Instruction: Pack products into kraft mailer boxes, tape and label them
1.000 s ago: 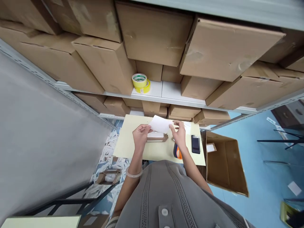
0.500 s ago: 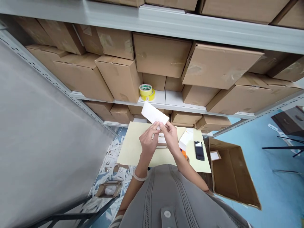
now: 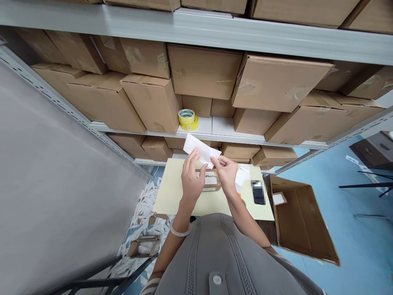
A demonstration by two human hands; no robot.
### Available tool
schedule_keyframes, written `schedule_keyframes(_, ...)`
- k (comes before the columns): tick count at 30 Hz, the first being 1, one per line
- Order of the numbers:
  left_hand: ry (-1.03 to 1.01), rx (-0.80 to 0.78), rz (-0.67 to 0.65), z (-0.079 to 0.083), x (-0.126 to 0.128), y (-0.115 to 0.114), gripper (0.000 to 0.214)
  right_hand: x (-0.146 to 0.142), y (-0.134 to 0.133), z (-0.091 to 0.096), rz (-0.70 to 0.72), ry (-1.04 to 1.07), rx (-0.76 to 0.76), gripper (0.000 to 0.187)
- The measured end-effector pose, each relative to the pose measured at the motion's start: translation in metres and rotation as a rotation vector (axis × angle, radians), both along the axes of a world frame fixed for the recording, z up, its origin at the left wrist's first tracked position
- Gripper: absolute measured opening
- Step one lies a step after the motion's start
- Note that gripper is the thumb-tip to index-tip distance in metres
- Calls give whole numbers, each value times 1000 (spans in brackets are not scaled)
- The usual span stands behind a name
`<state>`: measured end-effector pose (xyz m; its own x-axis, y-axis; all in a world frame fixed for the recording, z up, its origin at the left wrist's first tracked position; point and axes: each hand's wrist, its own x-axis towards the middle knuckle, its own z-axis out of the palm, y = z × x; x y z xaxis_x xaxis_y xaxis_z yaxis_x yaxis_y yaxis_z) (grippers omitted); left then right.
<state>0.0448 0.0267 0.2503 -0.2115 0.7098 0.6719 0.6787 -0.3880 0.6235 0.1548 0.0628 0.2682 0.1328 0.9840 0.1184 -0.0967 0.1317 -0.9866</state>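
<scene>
A white slip of paper (image 3: 201, 148), slightly bent, is held up above the table. My right hand (image 3: 226, 170) pinches its lower right edge between thumb and fingers. Spread fingers of my left hand (image 3: 192, 174) reach the slip's lower left edge, the thumb standing apart. Below the hands a small cardboard box (image 3: 215, 187) with a white label (image 3: 210, 178) on top rests on the pale yellow table (image 3: 172, 184). My forearms and hands cover parts of the box.
Beside my right forearm lie white papers (image 3: 242, 176) and a dark phone (image 3: 258, 193), partly blurred out. A large open carton (image 3: 303, 217) stands right of the table. Rolls of yellow tape (image 3: 188, 119) sit on the shelf (image 3: 199, 125) among several cardboard boxes. Paper scraps (image 3: 144, 205) litter the floor left.
My left fingers have loosened from the slip and spread apart. The right hand has shifted slightly right, still pinching the paper. More of the labelled box below shows between my hands.
</scene>
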Motion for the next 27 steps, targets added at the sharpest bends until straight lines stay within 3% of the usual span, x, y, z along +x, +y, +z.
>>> schedule_keyframes(4,18,-8,93,9,-11,6,44,2,-1,-4,-8,-31,24,38)
schedule_keyframes(7,-215,-52,111,14,-33,11,47,9,-1,-7,39,-49,27,37)
schedule_keyframes(10,-526,-181,-65,15,-55,11,43,20,0,-9,78,-86,26,36)
schedule_keyframes(14,-720,-341,-243,13,-66,3,36,32,4,-9,124,-142,52,39)
schedule_keyframes(20,-812,-452,-459,12,-60,-6,45,38,9,-12,179,-126,69,35)
schedule_keyframes(27,-866,-483,-596,9,-57,-8,63,40,5,-15,235,-116,72,33)
